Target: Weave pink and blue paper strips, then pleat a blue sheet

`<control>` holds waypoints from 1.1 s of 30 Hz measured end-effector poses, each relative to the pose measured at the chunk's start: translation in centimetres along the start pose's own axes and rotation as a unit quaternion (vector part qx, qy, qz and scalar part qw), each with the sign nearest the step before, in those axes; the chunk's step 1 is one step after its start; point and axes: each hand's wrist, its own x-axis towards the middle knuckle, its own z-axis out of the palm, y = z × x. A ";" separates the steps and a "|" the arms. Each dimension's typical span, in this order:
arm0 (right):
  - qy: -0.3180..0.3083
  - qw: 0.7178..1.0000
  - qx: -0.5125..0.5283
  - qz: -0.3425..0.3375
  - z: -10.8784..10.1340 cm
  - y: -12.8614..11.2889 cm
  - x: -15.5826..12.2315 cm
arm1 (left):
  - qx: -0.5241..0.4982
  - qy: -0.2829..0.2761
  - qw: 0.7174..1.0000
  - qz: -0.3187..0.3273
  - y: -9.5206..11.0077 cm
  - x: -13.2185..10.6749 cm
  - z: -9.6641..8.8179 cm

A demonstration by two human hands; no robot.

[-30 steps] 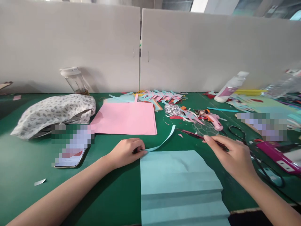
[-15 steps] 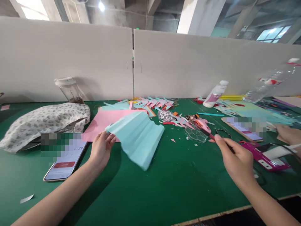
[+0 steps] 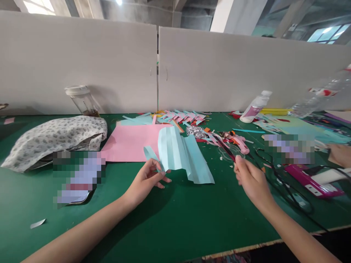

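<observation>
My left hand (image 3: 146, 180) pinches the corner of a pleated light-blue paper sheet (image 3: 182, 153), lifted off the green table (image 3: 175, 219) and tilted; a curled blue strip hangs by my fingers. My right hand (image 3: 251, 180) is closed round the handles of dark red scissors (image 3: 227, 149), whose blades point up and to the left. A pink paper sheet (image 3: 128, 142) lies flat behind the blue one.
A phone (image 3: 74, 182) and a patterned cloth bag (image 3: 55, 140) lie at the left, a clear tumbler (image 3: 82, 100) behind them. Paper scraps (image 3: 181, 118), a pink glue gun (image 3: 241, 142), a glue bottle (image 3: 255, 106), black scissors and a magenta tool crowd the right. Another person's hand (image 3: 340, 153) shows at the far right.
The blue sheet lay flat near the table's front edge; my left hand lifted it and carried it back and toward the middle. My right hand kept the scissors and moved left.
</observation>
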 end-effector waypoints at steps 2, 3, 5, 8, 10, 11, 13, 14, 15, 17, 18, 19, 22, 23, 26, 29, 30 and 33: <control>-0.070 0.995 0.037 0.052 0.9 -0.1 0.1 | 0.017 0.004 1.000 0.006 -0.4 0.2 -0.4; -0.103 0.992 0.032 0.073 1.3 -0.3 0.1 | 0.029 -0.002 1.000 0.009 -0.6 0.2 -0.4; -0.134 0.989 -0.033 0.057 1.9 -0.7 0.3 | 0.068 -0.024 0.997 0.016 -0.6 -0.1 -0.3; -0.124 0.979 -0.162 -0.008 2.5 -0.9 0.8 | 0.179 -0.086 0.979 0.035 -0.2 -1.2 0.3; -0.123 0.969 -0.215 -0.029 2.8 -1.0 1.0 | 0.266 -0.137 0.953 0.058 0.2 -1.9 0.8; -0.129 0.965 -0.227 -0.027 3.0 -1.0 1.1 | 0.302 -0.154 0.938 0.075 0.4 -2.2 1.0; -0.152 0.964 -0.219 -0.015 3.4 -1.2 1.2 | 0.358 -0.160 0.912 0.118 0.4 -2.5 1.2; -0.159 0.966 -0.202 -0.013 3.6 -1.3 1.2 | 0.381 -0.149 0.901 0.141 0.3 -2.5 1.1; -0.159 0.970 -0.181 -0.014 3.7 -1.4 1.3 | 0.404 -0.132 0.891 0.163 0.2 -2.5 1.0; -0.145 0.980 -0.134 -0.026 3.8 -1.7 1.3 | 0.450 -0.089 0.864 0.206 -0.2 -2.2 0.7; -0.130 0.985 -0.109 -0.034 3.7 -1.8 1.3 | 0.476 -0.065 0.847 0.228 -0.4 -2.0 0.6; -0.110 0.990 -0.085 -0.039 3.5 -1.8 1.4 | 0.500 -0.042 0.828 0.251 -0.6 -1.8 0.4; -0.028 0.999 -0.029 -0.026 2.6 -1.4 2.1 | 0.564 0.013 0.765 0.310 -0.9 -1.3 -0.1; -0.002 1.000 -0.022 -0.013 2.3 -1.1 2.5 | 0.579 0.018 0.750 0.320 -0.9 -1.2 -0.2; 0.045 0.998 -0.026 0.036 1.7 0.0 3.7 | 0.593 -0.020 0.737 0.324 -0.8 -1.0 -0.5; 0.078 0.994 -0.028 0.073 1.5 0.6 4.6 | 0.578 -0.091 0.748 0.312 -0.6 -1.0 -0.6; 0.091 0.992 -0.022 0.079 1.5 0.5 4.7 | 0.575 -0.109 0.750 0.307 -0.6 -1.0 -0.6; 0.112 0.991 0.000 0.076 1.0 -0.2 4.1 | 0.575 -0.140 0.754 0.286 -0.4 -1.0 -0.5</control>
